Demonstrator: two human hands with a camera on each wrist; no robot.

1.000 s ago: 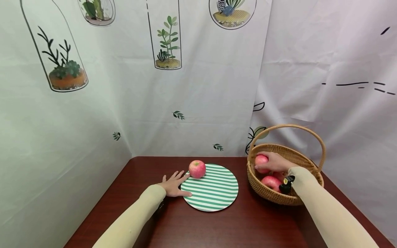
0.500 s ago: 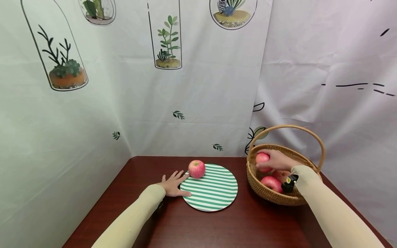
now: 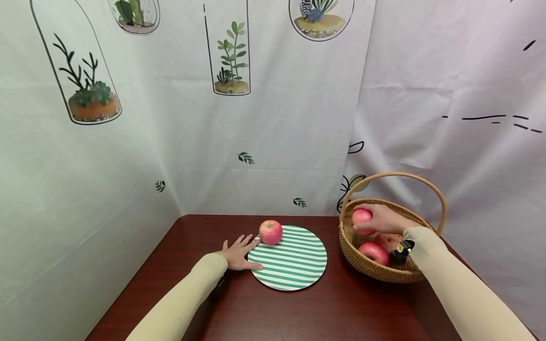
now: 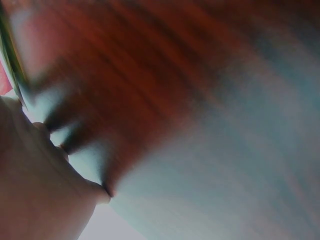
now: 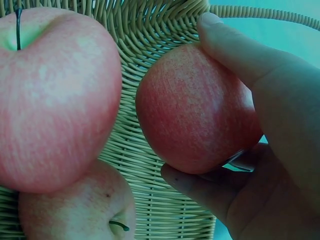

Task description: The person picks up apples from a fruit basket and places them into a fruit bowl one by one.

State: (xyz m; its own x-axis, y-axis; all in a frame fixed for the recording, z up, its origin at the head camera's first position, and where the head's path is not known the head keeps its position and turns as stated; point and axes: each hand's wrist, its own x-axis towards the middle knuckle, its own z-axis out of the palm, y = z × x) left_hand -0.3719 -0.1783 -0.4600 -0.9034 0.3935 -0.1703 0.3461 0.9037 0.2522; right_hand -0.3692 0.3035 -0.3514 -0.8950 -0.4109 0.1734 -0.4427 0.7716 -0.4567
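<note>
My right hand grips a red apple inside the wicker basket, thumb on one side and fingers on the other. Two more apples lie in the basket: a red apple near the front, and another apple partly covered by it in the right wrist view. On the left, my left hand lies flat with fingers spread, its fingertips and thumb over the left edge of a round green-and-white striped placemat. An apple sits on the placemat's upper left, right by those fingertips.
The dark reddish-brown table carries everything. The basket's tall arched handle rises above my right hand. A white curtain with printed plants hangs behind the table and along its left side.
My right hand has risen slightly and shifted a little right with the gripped apple, showing more of the apples below. My left hand and the placemat have stayed put.
</note>
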